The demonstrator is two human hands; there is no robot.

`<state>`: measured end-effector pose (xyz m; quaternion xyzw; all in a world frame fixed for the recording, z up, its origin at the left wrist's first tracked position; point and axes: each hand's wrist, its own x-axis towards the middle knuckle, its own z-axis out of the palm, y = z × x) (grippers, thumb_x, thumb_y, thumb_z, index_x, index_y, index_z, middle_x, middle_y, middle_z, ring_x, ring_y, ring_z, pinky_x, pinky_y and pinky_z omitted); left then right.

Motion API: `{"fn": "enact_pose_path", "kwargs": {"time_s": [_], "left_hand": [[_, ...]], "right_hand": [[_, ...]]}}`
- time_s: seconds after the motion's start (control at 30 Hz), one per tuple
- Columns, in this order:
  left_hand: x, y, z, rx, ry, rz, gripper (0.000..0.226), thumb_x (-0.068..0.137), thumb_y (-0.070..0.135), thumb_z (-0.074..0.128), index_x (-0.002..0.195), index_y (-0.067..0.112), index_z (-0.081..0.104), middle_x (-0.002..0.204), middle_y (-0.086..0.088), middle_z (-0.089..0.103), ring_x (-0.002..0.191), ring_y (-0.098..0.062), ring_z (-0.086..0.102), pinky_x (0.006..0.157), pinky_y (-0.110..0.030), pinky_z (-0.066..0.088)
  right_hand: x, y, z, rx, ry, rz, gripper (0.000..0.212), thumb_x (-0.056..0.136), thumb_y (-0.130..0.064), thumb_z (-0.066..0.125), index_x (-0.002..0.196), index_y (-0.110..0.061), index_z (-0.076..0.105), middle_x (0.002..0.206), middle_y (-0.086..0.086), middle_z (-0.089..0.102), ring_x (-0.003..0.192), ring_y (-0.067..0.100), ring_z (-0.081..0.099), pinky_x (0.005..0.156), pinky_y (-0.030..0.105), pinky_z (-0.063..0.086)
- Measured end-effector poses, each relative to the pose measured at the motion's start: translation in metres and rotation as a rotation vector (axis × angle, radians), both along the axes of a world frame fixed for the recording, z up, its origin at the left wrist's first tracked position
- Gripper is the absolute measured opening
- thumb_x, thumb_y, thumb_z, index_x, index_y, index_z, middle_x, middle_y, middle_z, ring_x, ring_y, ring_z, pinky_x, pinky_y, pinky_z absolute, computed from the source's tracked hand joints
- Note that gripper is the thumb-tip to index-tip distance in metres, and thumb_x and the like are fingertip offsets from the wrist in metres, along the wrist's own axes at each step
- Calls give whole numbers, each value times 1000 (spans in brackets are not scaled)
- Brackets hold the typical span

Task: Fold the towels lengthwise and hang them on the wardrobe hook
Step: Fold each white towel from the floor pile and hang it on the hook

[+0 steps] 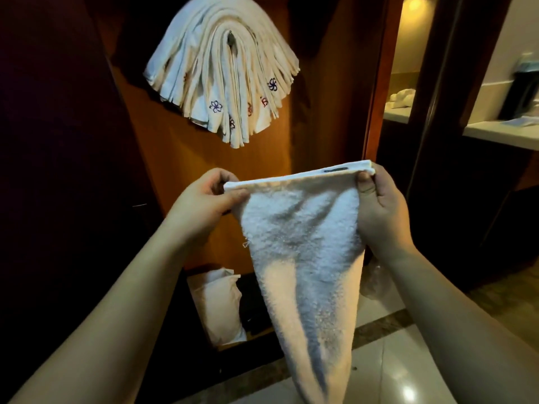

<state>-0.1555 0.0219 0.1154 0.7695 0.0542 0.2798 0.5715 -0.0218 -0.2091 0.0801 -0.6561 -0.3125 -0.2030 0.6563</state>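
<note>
Head view showed my left hand (pixel 201 199) and right hand (pixel 379 205) at mid-frame, fingers (pixel 366 185) curled and pinching the two top corners of a white towel (pixel 303 252) that hung down to the lower centre. Above, at upper centre, a thick bundle of folded towels (pixel 221 71) draped over the wardrobe hook (pixel 231 39).
</note>
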Motion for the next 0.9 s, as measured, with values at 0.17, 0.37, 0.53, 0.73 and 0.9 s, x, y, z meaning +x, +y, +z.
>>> {"fn": "enact_pose_path", "kwargs": {"time_s": [0.17, 0.37, 0.53, 0.73, 0.9], "left_hand": [[9, -43, -35, -410, -253, 156, 17, 92, 39, 65, 100, 25, 66, 97, -1, 76, 90, -22, 74, 79, -46, 62], [10, -46, -43, -159, -302, 405, 27, 100, 48, 54, 88, 27, 65, 80, 13, 70, 73, -4, 65, 64, -26, 53], [8, -53, -35, 57, -432, 528, 23, 101, 41, 50, 83, 31, 59, 76, 19, 61, 69, 4, 53, 59, -15, 41], [5, -45, -34, 221, -400, 525, 23, 103, 38, 45, 95, 25, 63, 90, 5, 63, 85, -12, 60, 69, -27, 45], [-1, -44, -37, 172, -377, 507, 19, 101, 40, 48, 86, 42, 61, 83, 24, 64, 77, 5, 59, 63, -12, 42]], "right_hand": [[-12, 9, 9, 65, 18, -32, 24, 104, -54, 40, 100, -56, 64, 93, -31, 68, 85, -14, 63, 64, 0, 42], [-13, 7, 3, 54, 37, -17, 25, 104, -55, 40, 102, -53, 64, 94, -27, 70, 84, -10, 64, 65, 4, 44], [-13, 4, 0, 75, 55, -63, 24, 103, -56, 40, 103, -55, 64, 94, -28, 69, 84, -10, 64, 65, 4, 44], [-10, 0, -11, 78, 52, -64, 29, 99, -67, 37, 106, -55, 62, 100, -22, 70, 90, -3, 65, 69, 8, 47], [-12, 2, -15, 86, 63, -33, 27, 99, -66, 37, 106, -57, 62, 101, -27, 69, 90, -8, 65, 67, 3, 44]]}}
